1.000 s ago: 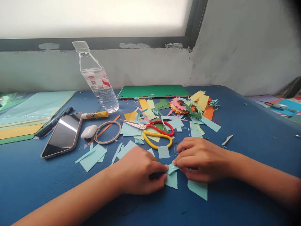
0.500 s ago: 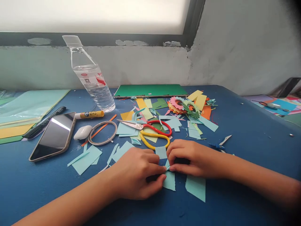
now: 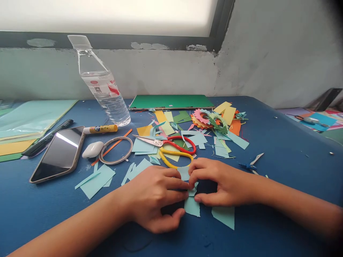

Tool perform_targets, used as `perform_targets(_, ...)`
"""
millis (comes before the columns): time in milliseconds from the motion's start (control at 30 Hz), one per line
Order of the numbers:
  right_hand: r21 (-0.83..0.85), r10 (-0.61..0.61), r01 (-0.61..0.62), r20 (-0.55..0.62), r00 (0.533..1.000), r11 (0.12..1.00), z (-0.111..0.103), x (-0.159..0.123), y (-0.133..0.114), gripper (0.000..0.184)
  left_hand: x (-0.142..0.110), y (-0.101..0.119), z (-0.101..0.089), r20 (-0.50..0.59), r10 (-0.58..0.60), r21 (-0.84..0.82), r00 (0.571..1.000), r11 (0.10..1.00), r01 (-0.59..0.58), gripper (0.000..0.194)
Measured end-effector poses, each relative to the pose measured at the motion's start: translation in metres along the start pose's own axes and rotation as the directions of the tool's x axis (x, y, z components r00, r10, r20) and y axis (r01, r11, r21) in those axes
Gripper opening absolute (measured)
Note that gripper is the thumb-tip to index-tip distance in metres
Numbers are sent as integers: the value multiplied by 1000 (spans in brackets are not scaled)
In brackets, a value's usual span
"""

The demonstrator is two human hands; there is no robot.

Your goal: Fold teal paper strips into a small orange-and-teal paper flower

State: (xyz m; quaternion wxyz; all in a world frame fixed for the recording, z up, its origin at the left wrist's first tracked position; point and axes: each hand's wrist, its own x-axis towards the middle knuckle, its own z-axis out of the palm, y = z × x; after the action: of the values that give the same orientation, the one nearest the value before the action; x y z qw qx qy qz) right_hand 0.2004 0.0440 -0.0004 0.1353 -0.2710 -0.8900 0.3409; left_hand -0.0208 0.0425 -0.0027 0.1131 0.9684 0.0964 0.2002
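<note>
My left hand [image 3: 157, 198] and my right hand [image 3: 218, 182] meet at the front middle of the blue table [image 3: 281, 150]. Both pinch a small light-blue folded paper piece [image 3: 192, 190] between their fingertips, low over the tabletop. A light-blue paper scrap [image 3: 192, 207] lies right below it, and another light-blue scrap [image 3: 224, 216] lies under my right wrist. Scissors [image 3: 174, 150] with one red and one yellow handle rest just beyond my fingers.
To the left lie a phone [image 3: 57, 153], a white earbud case [image 3: 92, 150], a tape ring [image 3: 115, 150], a glue stick [image 3: 100, 129], a black marker [image 3: 48, 137] and paper sheets [image 3: 29, 121]. A water bottle [image 3: 103, 87], green board [image 3: 171, 101] and coloured paper cut-outs [image 3: 214, 121] stand behind.
My hands have drawn closer together on the small folded piece, the right fingers shifting left. The view has drifted slightly, so the table's things sit a little lower-left.
</note>
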Motion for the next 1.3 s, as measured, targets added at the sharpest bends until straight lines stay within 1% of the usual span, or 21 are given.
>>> perform_targets(67, 15, -42, 42, 12, 999, 999, -1, 0, 3, 10, 0, 0, 0, 1, -2, 4, 1000, 1000, 2, 19)
perform_targets(133, 26, -50, 50, 10, 999, 998, -2, 1, 6, 2, 0, 0, 0, -13, -2, 3, 1000, 1000, 2, 20)
perform_targets(267, 29, 24, -23, -24, 999, 999, 0, 3, 3, 3, -2, 0, 1, -29, 8, 8, 1000, 1000, -8, 21)
perform_targets(400, -18, 120, -122, -92, 989, 992, 6, 5, -6, 7, -3, 0, 2, -30, 19, 28, 999, 999, -18, 21)
perform_targets(467, -33, 144, -149, -132, 981, 988, 10, 6, -9, 10, -3, 0, 2, -35, 24, 26, 999, 999, -23, 21)
perform_targets(600, -46, 154, -164, -180, 972, 985, 18, 5, -11, 12, -3, 0, 2, -36, 15, 13, 999, 1000, -15, 23)
perform_targets(800, -43, 167, -178, -190, 967, 983, 20, 6, -12, 13, -3, -1, 2, -34, 29, 20, 999, 999, -29, 24)
perform_targets(1067, -10, 177, -182, -188, 966, 983, 20, 7, -12, 13, -2, 0, 3, -3, 29, 84, 1000, 996, -29, 19)
perform_targets(1300, -16, 241, -247, -179, 954, 969, 18, 10, -17, 15, -1, 2, 2, 38, 24, 101, 999, 995, -28, 17)
